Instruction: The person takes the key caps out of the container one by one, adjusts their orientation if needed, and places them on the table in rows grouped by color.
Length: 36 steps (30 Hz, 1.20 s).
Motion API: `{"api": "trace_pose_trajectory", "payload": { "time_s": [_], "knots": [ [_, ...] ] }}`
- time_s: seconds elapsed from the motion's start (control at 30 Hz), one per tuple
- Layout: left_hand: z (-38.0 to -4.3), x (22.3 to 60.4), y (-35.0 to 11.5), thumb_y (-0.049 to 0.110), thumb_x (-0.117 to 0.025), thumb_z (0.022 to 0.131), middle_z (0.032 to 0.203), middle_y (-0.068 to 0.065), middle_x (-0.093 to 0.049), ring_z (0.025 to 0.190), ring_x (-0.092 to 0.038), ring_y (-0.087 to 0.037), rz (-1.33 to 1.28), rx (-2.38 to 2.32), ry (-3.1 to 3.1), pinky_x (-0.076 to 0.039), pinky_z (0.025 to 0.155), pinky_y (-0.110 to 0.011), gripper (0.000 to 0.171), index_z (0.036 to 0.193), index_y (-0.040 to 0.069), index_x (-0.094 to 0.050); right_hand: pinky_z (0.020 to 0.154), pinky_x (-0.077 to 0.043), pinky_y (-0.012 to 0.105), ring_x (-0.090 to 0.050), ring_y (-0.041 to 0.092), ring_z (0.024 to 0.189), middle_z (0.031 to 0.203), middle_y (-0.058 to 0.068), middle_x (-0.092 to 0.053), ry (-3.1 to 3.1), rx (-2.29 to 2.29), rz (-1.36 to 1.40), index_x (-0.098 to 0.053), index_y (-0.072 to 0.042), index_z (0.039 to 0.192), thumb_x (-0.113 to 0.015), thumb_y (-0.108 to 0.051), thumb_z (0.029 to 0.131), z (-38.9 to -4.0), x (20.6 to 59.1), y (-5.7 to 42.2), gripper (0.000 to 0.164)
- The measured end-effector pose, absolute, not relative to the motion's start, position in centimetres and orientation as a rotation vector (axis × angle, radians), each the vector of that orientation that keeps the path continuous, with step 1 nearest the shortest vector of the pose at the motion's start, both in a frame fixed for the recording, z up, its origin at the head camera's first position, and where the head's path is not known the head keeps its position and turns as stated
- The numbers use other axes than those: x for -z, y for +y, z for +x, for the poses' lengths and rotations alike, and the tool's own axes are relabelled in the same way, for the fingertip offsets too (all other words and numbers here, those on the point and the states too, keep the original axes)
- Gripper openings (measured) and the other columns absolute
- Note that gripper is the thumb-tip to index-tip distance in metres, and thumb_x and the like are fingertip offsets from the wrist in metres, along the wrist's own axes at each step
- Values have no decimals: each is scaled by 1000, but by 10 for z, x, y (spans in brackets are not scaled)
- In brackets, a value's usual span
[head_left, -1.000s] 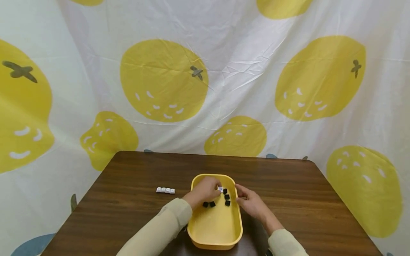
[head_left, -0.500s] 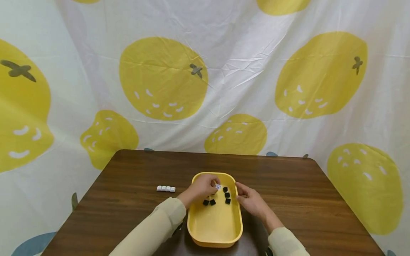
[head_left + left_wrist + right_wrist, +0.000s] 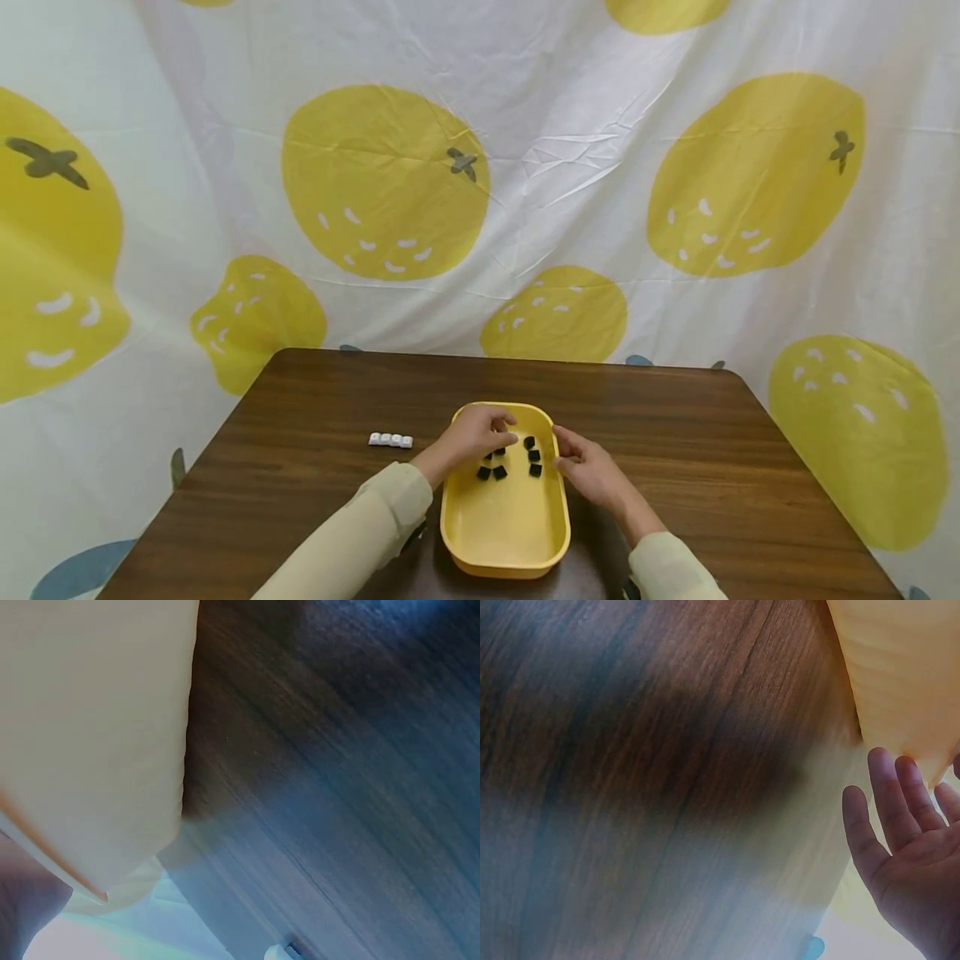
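Note:
A long yellow tray [image 3: 506, 533] stands on the table, its side filling much of the left wrist view. Over its far left part is my left hand [image 3: 472, 433], thumb and fingers parted with no piece showing between them. Several small black square pieces [image 3: 535, 457] lie in the tray, some in a line along the right side and others by the left hand, partly hidden below it. My right hand [image 3: 588, 471] rests at the tray's right rim, fingers extended along the wall in the right wrist view.
Left of the tray, white keycaps [image 3: 391, 440] sit in a short row on the dark wooden table [image 3: 315, 492]. Behind the table's far edge hangs a white cloth [image 3: 570, 208] printed with yellow lemons.
The left hand has drawn back slightly left, and the white printed keycap it pinched is no longer visible. More black pieces show below that hand. The right hand stays at the rim.

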<state>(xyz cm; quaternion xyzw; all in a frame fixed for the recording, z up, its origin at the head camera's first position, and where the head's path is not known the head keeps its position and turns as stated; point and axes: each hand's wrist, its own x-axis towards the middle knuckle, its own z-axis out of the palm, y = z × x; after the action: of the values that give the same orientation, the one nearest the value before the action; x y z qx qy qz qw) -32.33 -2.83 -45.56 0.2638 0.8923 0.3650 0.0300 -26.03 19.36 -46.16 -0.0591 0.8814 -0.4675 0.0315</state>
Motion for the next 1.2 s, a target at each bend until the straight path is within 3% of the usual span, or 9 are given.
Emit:
{"api": "trace_pose_trajectory", "payload": {
  "time_s": [0.13,0.43,0.77,0.97,1.2],
  "knots": [
    [-326,455,-34,14,-73,90,93,-3,-71,81,-63,-14,812,-1173,2726,-52,73,-29,31,118,-1,-70,88,-50,45,-62,28,103,107,13,-65,2713,1434,-174,-49,-1,144,-60,-4,94,-260,461,193,52],
    [-331,450,-56,16,-75,90,89,1,-64,77,-56,-13,769,-1370,2762,-48,65,-28,16,104,8,-75,89,-50,45,-61,28,104,108,13,-64,2708,1434,-175,-48,-2,145,-60,-4,95,-260,460,193,52],
    [-335,446,-95,14,-72,91,99,-4,-68,87,-60,-16,621,-1471,2804,-51,74,-32,28,117,1,-71,86,-51,43,-60,27,103,109,13,-63,2703,1442,-167,-48,-2,145,-60,-4,95,-260,462,193,52],
    [-337,448,-122,20,-75,90,93,1,-66,83,-59,-16,483,-1509,2821,-51,72,-33,25,111,8,-73,85,-51,42,-61,27,103,110,14,-64,2696,1456,-177,-48,-1,145,-60,-4,95,-260,462,194,52],
    [-340,451,-157,14,-76,88,88,-2,-67,80,-60,-17,418,-1508,2871,-51,72,-34,20,106,4,-73,87,-50,43,-61,27,102,108,14,-65,2698,1467,-175,-48,-1,145,-59,-3,94,-260,461,193,52]
  ]
}}
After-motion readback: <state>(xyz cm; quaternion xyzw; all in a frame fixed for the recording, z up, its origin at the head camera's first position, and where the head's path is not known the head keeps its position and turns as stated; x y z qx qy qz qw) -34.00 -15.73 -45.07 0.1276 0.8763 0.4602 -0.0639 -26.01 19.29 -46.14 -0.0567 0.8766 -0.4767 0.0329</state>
